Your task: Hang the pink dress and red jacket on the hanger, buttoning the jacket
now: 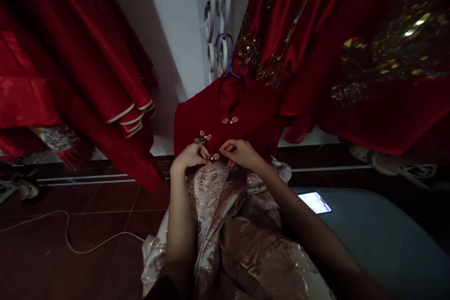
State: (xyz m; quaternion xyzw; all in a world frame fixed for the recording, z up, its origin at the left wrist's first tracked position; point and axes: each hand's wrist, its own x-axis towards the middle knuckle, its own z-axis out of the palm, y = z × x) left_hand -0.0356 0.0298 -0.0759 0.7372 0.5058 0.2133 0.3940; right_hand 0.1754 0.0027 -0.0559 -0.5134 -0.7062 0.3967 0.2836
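Note:
A red dress bodice hangs from a purple hanger in front of me. Pearl-and-gold flower clasps decorate its front. At the lower clasp, my left hand is closed, its fingertips pinching the fabric beside it. A gold ornament sits just above those fingers. My right hand is closed in a pinch to the right of the same clasp, and whatever lies between its fingertips is too small to make out. Shiny pinkish brocade spreads below both hands.
Red garments with pale trim hang at left; red, gold-sequined garments hang at right. Behind stands a white scrolled metal frame. A lit phone lies on a grey-green surface. A white cable crosses the tiled floor.

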